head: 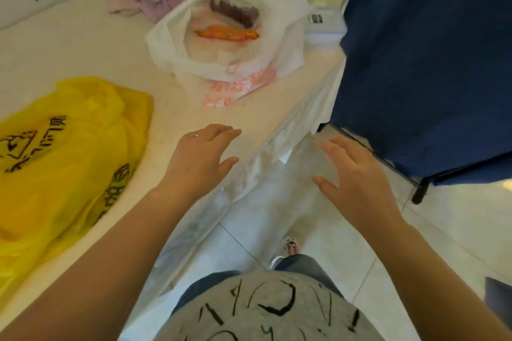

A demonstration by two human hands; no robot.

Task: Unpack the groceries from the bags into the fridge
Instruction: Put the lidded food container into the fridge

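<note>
My grey printed shirt (266, 310) fills the foreground as I reach toward 2 bags on the white table (83, 44). My left hand (199, 155) and right hand (357, 177) hover with fingers spread, holding nothing. The white bag (249, 63) stands open, orange sausages (227, 33) visible inside; the yellow bag (61, 152) lies slumped. Judged next: reaching into the white bag. No fridge in view.

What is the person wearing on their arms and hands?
Both arms are bare, with no sleeves showing. The left hand wears a thin silvery ring on one finger. The right hand wears nothing that shows. No gloves, watch or bracelet can be seen.
</note>
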